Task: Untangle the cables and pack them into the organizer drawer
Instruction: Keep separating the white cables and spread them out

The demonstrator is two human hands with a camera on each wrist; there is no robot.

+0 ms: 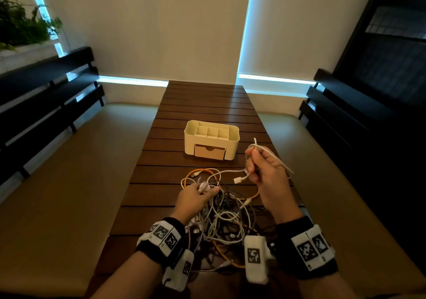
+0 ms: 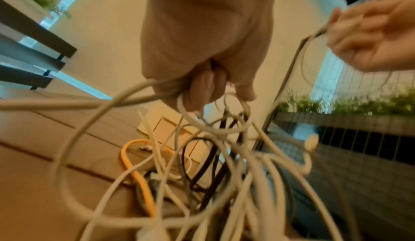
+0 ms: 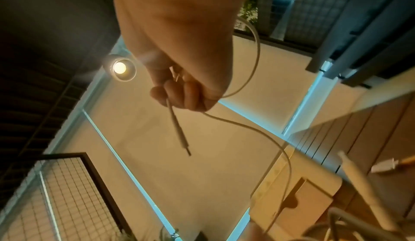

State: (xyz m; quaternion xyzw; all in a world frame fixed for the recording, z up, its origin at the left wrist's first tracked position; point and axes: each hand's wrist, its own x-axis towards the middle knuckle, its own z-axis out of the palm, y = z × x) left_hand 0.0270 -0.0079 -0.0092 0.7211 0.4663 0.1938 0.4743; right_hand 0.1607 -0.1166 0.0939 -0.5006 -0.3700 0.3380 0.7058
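A tangle of white, dark and orange cables (image 1: 226, 220) lies on the near end of the wooden slat table (image 1: 207, 105). My left hand (image 1: 198, 195) grips a bunch of white cables (image 2: 179, 92) at the top of the tangle. My right hand (image 1: 260, 165) is raised to the right, fingers curled round a thin white cable (image 3: 253, 127) whose plug end (image 3: 182, 140) hangs free. A white connector (image 1: 238, 180) dangles below that hand. The cream organizer (image 1: 211, 139) stands beyond the tangle, its wooden drawer (image 1: 209, 152) shut.
Dark slatted benches (image 1: 46, 105) with tan cushions run along both sides of the table. Plants (image 1: 20, 24) sit at the far left. A ceiling lamp (image 3: 120, 68) shows in the right wrist view.
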